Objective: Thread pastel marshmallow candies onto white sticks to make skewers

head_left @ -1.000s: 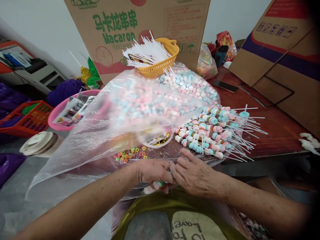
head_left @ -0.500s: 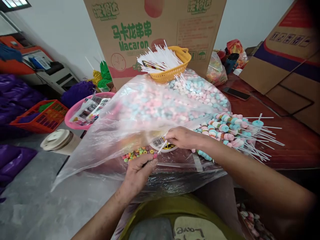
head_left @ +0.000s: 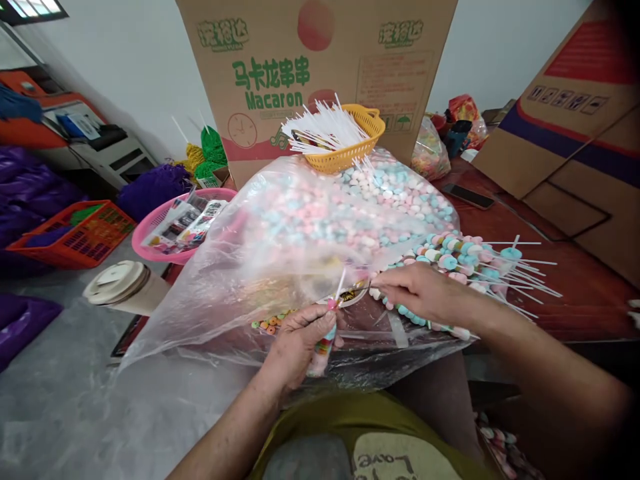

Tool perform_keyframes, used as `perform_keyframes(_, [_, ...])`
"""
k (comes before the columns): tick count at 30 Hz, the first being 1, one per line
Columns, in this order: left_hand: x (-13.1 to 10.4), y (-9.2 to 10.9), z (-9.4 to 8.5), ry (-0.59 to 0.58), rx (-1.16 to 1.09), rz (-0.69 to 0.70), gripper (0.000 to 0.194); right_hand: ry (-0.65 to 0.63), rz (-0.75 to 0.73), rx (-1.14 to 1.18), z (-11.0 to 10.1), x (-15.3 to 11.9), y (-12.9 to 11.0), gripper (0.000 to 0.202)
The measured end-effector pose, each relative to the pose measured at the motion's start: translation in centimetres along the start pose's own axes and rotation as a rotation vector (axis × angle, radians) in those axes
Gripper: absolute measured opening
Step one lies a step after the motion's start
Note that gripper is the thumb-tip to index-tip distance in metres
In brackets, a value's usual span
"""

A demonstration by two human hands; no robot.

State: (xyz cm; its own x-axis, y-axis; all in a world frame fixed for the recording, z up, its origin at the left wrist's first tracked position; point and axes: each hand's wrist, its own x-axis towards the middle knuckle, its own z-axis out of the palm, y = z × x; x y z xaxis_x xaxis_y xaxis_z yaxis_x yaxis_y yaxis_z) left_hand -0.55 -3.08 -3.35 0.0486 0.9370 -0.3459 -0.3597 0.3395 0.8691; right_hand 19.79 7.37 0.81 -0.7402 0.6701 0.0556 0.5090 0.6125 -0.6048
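Note:
My left hand (head_left: 303, 340) is closed around a marshmallow skewer (head_left: 325, 347), its white stick pointing up and its pink and blue pieces hanging below my fingers. My right hand (head_left: 415, 290) is closed to the right of the stick, fingertips pinching a thin dark strip like a twist tie (head_left: 356, 291) that runs toward the skewer's pink top. Partly hidden behind lies a round white dish (head_left: 361, 293) with gold and black strips. Small coloured candy rings (head_left: 270, 325) lie left of my left hand. Finished-looking marshmallow skewers (head_left: 460, 257) are piled beyond my right hand.
A clear plastic bag (head_left: 200, 307) full of loose marshmallows (head_left: 395, 193) covers much of the table. A yellow basket (head_left: 345, 157) of white sticks stands on it. A pink basket (head_left: 150, 250), a lidded paper cup (head_left: 125, 287), a phone (head_left: 469, 197) and a large carton (head_left: 330, 60) surround it.
My left hand has drawn the skewer nearer to me and turned it upright, showing its pieces. My right hand has moved right, away from the stick, with the thin strip in its fingertips.

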Motion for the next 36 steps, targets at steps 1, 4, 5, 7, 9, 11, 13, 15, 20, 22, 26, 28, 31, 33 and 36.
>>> perform_keyframes(1, [0.2,0.0,0.8,-0.015,-0.013,-0.008,0.03,0.024,0.038,0.093,0.2,-1.2,-0.2,0.021])
perform_keyframes(4, [1.0,0.2,3.0,-0.015,-0.028,-0.011,0.03,0.144,0.16,0.396,2.1,-3.6,-1.3,0.024])
perform_keyframes(5, [1.3,0.1,3.6,-0.016,-0.025,-0.009,0.028,0.175,0.177,0.471,2.8,-4.0,-1.7,0.026])
perform_keyframes(7, [1.8,-0.2,4.4,-0.016,0.002,0.008,0.023,0.198,0.182,0.543,4.1,-4.3,-2.3,0.029])
perform_keyframes(9, [2.2,-0.9,4.8,0.001,0.039,0.044,0.017,0.219,0.194,0.522,5.1,-4.2,-2.5,0.03])
perform_keyframes(11, [2.4,-1.5,4.7,0.021,0.089,0.08,0.013,0.233,0.218,0.492,5.8,-4.0,-2.2,0.029])
perform_keyframes(13, [2.2,-1.6,4.4,0.006,0.208,0.119,0.014,0.231,0.228,0.485,6.3,-3.8,-1.8,0.029])
perform_keyframes(15, [1.7,-1.0,4.1,-0.046,0.421,0.167,0.017,0.235,0.234,0.48,6.6,-3.7,-1.5,0.03])
perform_keyframes(20, [0.5,0.7,3.6,-0.293,0.703,0.238,0.027,0.267,0.27,0.489,6.9,-3.5,-2.1,0.03])
perform_keyframes(22, [0.5,0.5,3.3,-0.309,0.66,0.226,0.029,0.276,0.281,0.477,7.1,-3.5,-2.3,0.03])
perform_keyframes(26, [0.9,-0.6,2.6,-0.197,0.644,0.232,0.035,0.404,0.252,0.371,7.6,-3.6,-2.6,0.024])
perform_keyframes(28, [1.0,-1.1,2.6,-0.195,0.675,0.273,0.036,0.479,0.231,0.337,7.9,-3.8,-2.6,0.018])
perform_keyframes(31, [1.0,-1.5,2.8,-0.179,0.543,0.186,0.036,0.517,0.182,0.29,8.5,-3.8,-2.6,0.014])
perform_keyframes(33, [1.1,-1.7,3.0,-0.145,0.429,0.089,0.035,0.56,0.141,0.202,8.9,-3.7,-2.5,0.015])
perform_keyframes(36, [1.1,-1.4,3.1,-0.207,0.379,0.004,0.032,0.66,0.14,0.088,9.5,-3.3,-2.2,0.018])
